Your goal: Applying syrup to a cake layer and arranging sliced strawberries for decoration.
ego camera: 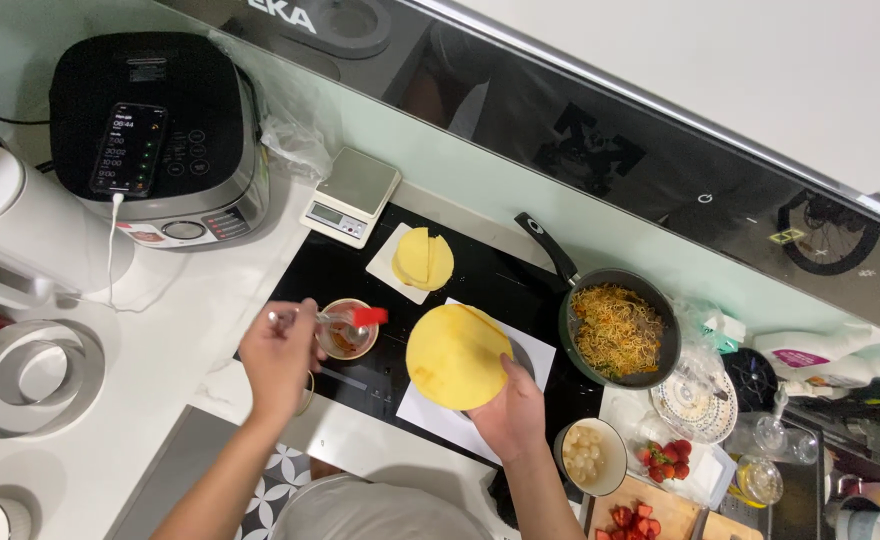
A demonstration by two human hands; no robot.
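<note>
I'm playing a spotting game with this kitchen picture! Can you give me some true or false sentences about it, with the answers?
1. The left hand holds a red-headed brush at a small bowl. True.
2. The right hand holds a yellow round sheet. True.
3. The pan is full of strawberries. False: it holds noodles; the strawberries lie beside it.
4. A phone lies on the black cooker. True.
5. The kitchen scale has a bowl on it. False: nothing sits on it.
</note>
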